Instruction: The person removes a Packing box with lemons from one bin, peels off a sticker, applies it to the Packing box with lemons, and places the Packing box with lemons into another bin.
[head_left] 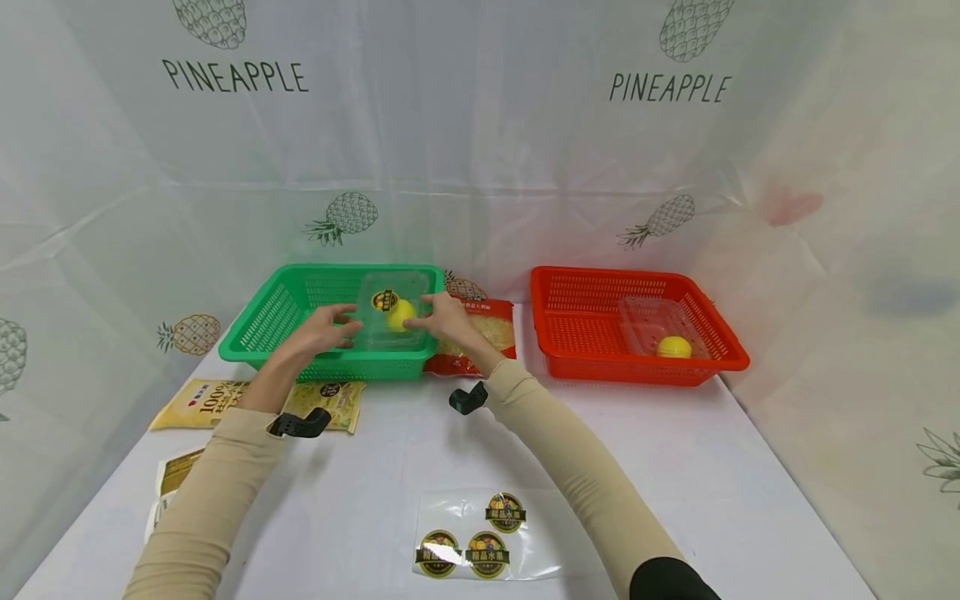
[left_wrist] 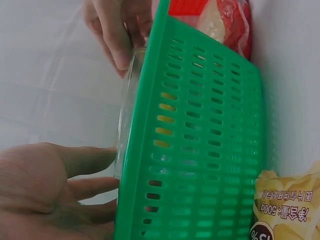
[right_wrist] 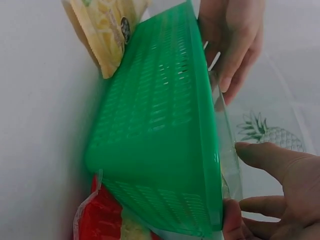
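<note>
The clear box, with a yellow ball inside and a round sticker on top, is at the right end of the green basket, partly above its rim. Your hands are apart at either side of the box: your left hand and right hand both have spread fingers at its edges; you can't tell how firmly they press. To your right on the surface stands a red basket.
</note>
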